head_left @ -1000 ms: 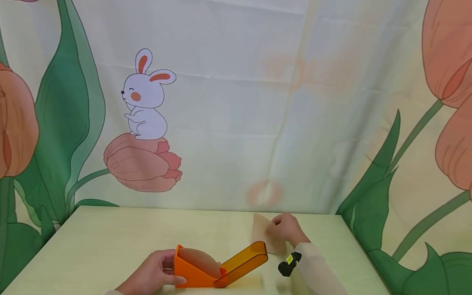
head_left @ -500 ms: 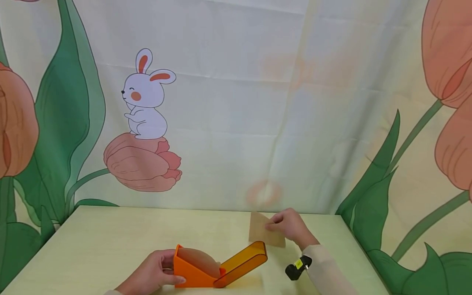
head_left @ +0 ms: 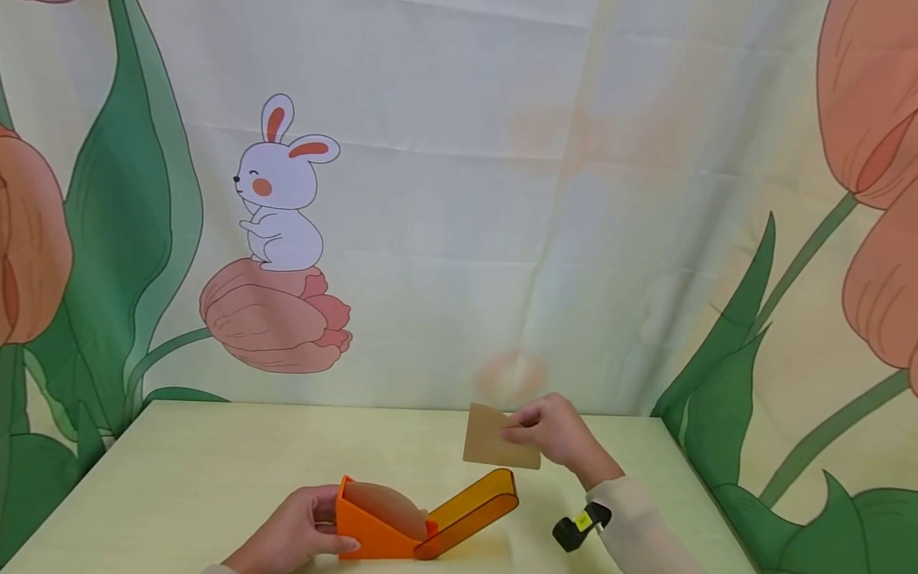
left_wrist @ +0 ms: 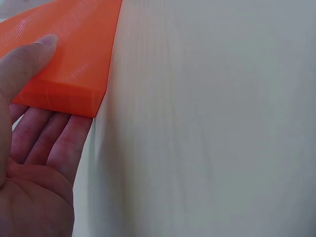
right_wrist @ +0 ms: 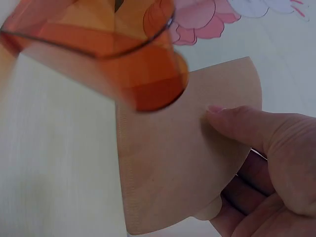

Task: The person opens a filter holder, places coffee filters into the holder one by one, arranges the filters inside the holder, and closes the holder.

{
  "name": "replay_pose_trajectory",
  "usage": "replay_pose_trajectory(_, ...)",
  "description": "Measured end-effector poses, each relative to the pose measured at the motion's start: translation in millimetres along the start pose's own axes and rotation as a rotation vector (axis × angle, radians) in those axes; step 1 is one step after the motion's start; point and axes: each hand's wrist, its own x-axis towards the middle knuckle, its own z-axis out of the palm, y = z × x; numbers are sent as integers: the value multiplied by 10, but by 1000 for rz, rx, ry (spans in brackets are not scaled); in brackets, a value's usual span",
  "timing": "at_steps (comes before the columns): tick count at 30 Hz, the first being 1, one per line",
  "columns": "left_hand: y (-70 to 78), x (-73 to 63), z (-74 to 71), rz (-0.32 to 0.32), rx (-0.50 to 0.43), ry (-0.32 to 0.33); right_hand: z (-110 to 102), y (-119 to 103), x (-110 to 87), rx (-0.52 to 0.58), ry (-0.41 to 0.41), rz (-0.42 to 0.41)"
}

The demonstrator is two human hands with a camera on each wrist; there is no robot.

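My left hand [head_left: 290, 530] grips the back end of an orange coffee filter holder [head_left: 376, 532], thumb on its near side. In the left wrist view, the thumb lies on the orange wall [left_wrist: 74, 64] and the fingers reach behind its edge. The holder's see-through amber lid [head_left: 469, 514] is swung up to the right. Brown paper filters [head_left: 387, 506] stand inside the holder. Beyond the lid, my right hand [head_left: 555, 434] pinches a fan-shaped brown coffee filter [head_left: 491, 438] above the table. The right wrist view shows my thumb flat on this filter [right_wrist: 173, 153], with the lid partly covering it.
The pale table [head_left: 237, 454] reaches back to a printed cloth backdrop [head_left: 430, 239] with a rabbit and tulips. A black wrist camera [head_left: 574, 530] sits by my right sleeve [head_left: 638, 522].
My right hand has lifted the coffee filter and carried it leftward, and the filter has turned more squarely to view. The left hand and the holder stay in place.
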Motion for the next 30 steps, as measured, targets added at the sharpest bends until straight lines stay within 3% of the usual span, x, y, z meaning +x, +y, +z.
replay_pose_trajectory(7,-11,-4,-13,-17,-16,2,30,-261,-25,34,-43,-91)
replay_pose_trajectory(15,-6,11,5,12,4,3,91,-439,-34,53,-61,-152)
replay_pose_trajectory(30,1,5,15,42,14,-1,348,-656,-56,173,-111,-177)
